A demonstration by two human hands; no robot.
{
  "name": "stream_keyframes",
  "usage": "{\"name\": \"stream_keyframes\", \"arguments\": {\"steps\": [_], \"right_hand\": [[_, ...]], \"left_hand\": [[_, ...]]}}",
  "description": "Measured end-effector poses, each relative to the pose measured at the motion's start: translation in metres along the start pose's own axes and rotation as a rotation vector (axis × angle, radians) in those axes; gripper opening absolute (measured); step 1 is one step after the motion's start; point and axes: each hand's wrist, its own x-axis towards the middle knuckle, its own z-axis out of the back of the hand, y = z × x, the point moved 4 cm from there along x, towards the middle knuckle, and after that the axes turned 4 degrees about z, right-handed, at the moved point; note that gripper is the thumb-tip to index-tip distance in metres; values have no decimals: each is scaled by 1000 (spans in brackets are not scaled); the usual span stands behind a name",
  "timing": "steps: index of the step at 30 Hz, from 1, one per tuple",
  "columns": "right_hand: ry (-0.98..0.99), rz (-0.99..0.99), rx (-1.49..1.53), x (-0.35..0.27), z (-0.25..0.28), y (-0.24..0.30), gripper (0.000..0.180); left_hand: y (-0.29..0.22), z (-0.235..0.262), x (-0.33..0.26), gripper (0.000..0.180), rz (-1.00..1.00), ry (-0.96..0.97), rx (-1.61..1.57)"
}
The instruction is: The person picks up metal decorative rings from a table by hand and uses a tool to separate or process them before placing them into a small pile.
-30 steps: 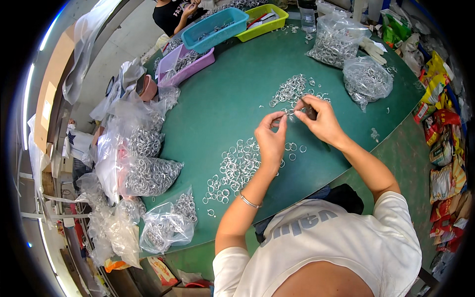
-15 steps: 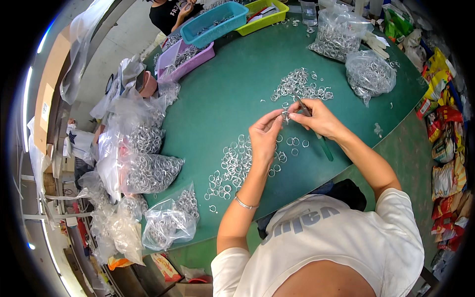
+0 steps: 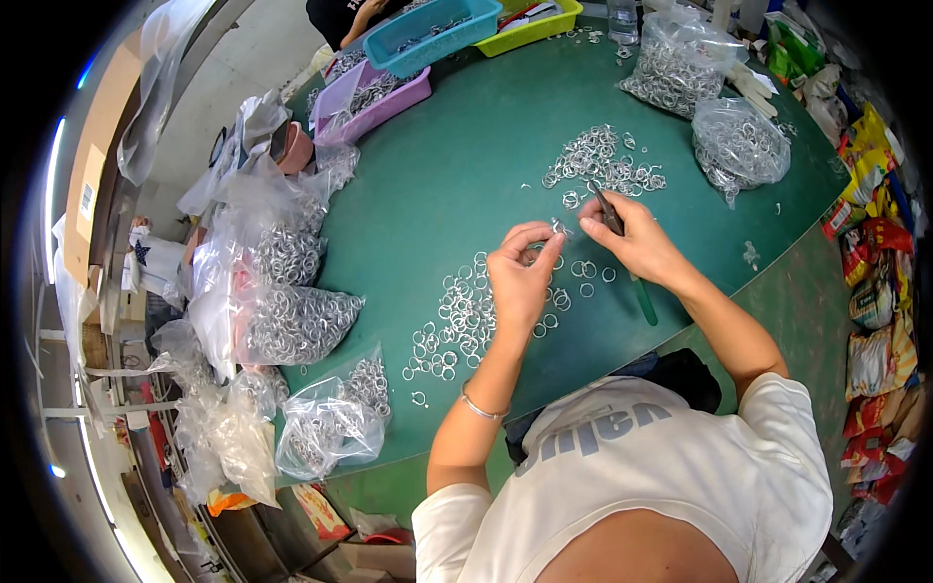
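My left hand (image 3: 518, 277) pinches a small silvery metal ring (image 3: 558, 226) between thumb and forefinger, just above the table. To its right, my right hand (image 3: 632, 240) is closed around a slim tool with a green handle (image 3: 645, 303) and a dark metal front part. The tool's exact kind cannot be made out. A small gap separates the right fingertips from the held ring. Loose rings (image 3: 465, 309) are spread beside and under my left forearm. Beyond my right hand lies another heap of silvery rings (image 3: 595, 155).
Clear bags of rings stand at the left (image 3: 301, 325), near left (image 3: 330, 428) and far right (image 3: 742, 151) of the green table (image 3: 418, 204). A purple basket (image 3: 413, 94), a blue basket (image 3: 432, 41) and a yellow-green basket (image 3: 530, 29) sit at the back. Another person (image 3: 340, 19) is behind them.
My right hand has drawn slightly away from the left, so the fingers of both hands are now apart. The ring stays in my left fingers and the tool in my right hand.
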Motion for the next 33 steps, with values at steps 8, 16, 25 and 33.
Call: {"name": "stream_keyframes", "arguments": {"steps": [8,16,25,33], "right_hand": [[193,63,-390,-18,-13,13,20],[222,237,-558,-22,-21,7,19],[137,198,-424,-29,-28,-10,21],[-147,278,-627,-50,-41,-30,30]], "left_hand": [[-3,5,-2,8,-109,106,-82],[-3,1,-12,11,-124,136,79],[25,-7,-20,25,70,241,-121],[53,-10,-34,23,84,144,-169]]}}
